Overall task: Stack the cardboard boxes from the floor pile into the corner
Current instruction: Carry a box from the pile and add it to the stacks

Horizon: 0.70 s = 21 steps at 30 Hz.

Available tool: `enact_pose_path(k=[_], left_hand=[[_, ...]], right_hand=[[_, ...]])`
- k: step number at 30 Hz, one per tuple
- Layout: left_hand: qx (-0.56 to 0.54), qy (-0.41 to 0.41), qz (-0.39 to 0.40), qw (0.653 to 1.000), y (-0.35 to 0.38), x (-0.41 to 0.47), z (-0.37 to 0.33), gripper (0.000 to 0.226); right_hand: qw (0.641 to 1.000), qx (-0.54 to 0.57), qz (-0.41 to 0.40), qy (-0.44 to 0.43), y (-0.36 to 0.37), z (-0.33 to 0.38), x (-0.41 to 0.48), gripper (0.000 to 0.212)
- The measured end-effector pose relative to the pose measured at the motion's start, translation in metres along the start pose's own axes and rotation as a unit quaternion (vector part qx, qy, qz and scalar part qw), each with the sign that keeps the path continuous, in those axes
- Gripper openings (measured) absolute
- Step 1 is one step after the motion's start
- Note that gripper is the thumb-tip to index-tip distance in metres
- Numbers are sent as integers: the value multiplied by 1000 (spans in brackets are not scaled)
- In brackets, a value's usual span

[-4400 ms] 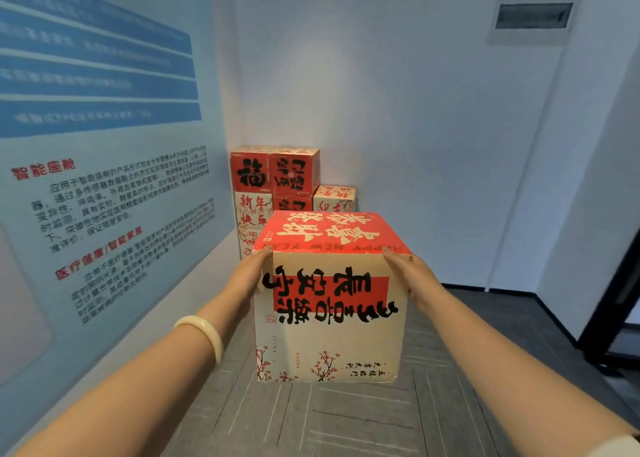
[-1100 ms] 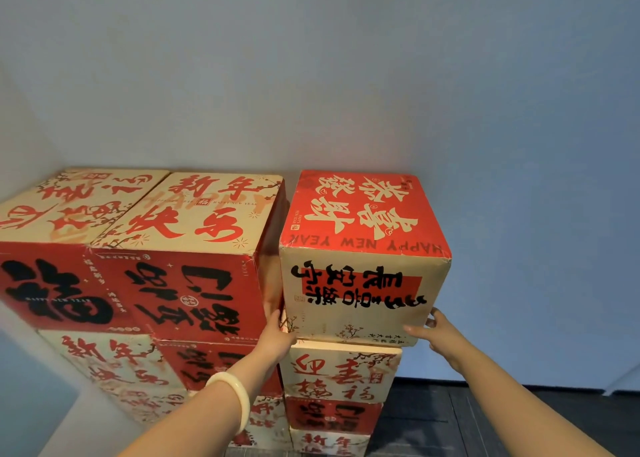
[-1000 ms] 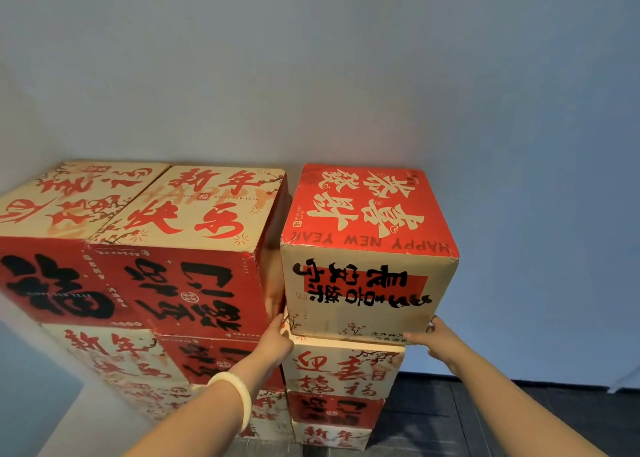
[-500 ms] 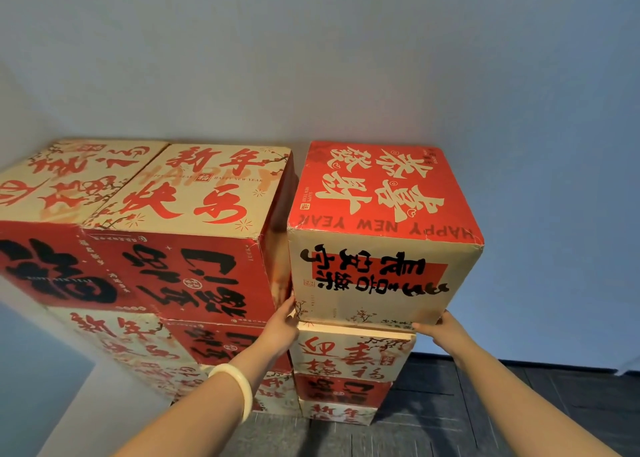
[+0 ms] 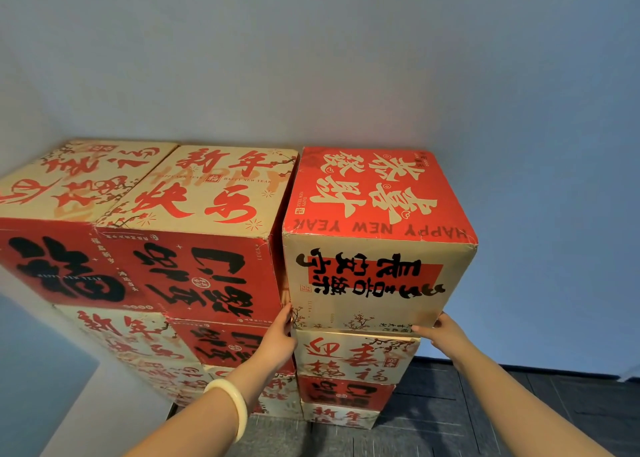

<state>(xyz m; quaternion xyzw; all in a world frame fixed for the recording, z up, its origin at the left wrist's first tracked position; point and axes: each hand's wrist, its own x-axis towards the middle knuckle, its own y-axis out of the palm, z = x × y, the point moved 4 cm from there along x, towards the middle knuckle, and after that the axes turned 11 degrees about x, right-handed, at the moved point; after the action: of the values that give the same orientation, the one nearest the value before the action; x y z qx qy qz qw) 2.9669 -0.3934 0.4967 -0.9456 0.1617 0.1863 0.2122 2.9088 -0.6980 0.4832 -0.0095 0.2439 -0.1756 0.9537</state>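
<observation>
A cardboard box with a red top and beige front point(image 5: 374, 256) sits on top of the right-hand column of boxes point(image 5: 356, 356) in the corner. It stands level with the two top boxes to its left point(image 5: 194, 235). My left hand point(image 5: 277, 339) presses against its lower left edge, in the gap beside the neighbouring stack. Fingers of my right hand point(image 5: 440, 330) touch its lower right corner from below. Both hands are still on the box.
The stacked boxes fill the corner between the grey back wall point(image 5: 346, 58) and the left wall point(image 5: 34, 370). Dark floor tiles point(image 5: 485, 404) lie to the right of the stack. A pale bangle point(image 5: 232, 408) is on my left wrist.
I carried the box from across the room and set it on the right column. Over the last second it slid back toward the wall, level with its neighbours.
</observation>
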Motion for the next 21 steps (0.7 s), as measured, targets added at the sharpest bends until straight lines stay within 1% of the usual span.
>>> enact_pose_path(k=[5, 9, 13, 17, 21], left_hand=[[0, -12, -2, 1000, -3, 4, 5, 82], [-4, 0, 3, 1000, -1, 0, 4, 78], [25, -28, -20, 999, -1, -5, 12, 67], [87, -75, -40, 992, -2, -13, 21, 50], [117, -102, -27, 988, -2, -8, 25, 46]], right_hand=[[1000, 0, -1, -1, 3, -1, 0, 58], [1000, -5, -4, -5, 5, -5, 0, 58], [1000, -18, -7, -2, 4, -9, 1, 60], [1000, -17, -9, 5, 3, -16, 5, 60], [1000, -8, -10, 17, 6, -28, 11, 57]])
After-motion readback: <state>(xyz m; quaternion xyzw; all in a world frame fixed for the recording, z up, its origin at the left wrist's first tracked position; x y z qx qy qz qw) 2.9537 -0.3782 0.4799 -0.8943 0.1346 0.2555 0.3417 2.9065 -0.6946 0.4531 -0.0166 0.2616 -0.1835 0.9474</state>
